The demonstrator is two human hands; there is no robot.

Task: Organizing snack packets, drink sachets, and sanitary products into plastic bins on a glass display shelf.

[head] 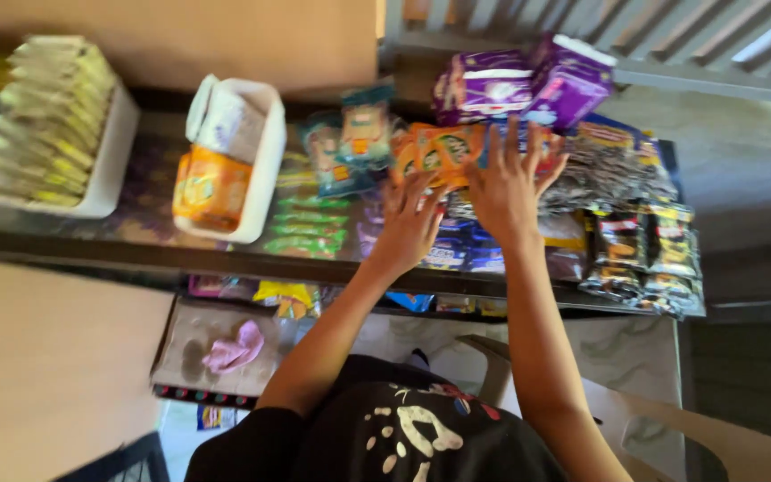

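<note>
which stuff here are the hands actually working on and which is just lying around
In hand:
- left hand and right hand, both spread flat on the snack packets
- orange packets at the fingertips
- blue packets under the palms

Lying about:
- purple packs
- white tray of yellow-green sachets
- white tub with an orange pack
- pink cloth
- dark packets

I'm standing at what looks like a small shop counter [136, 234], though the view is blurred. Across the middle of the frame lie rows of packaged snacks: orange packets [443, 150], dark sachets [640, 254] at the right, purple packs [519, 85] at the top. At upper left a white tray [113, 170] holds stacked yellow-green packets [46, 116]; beside it a white tub [261, 170] holds more goods. More stock sits on a shelf [189, 344] below.
</note>
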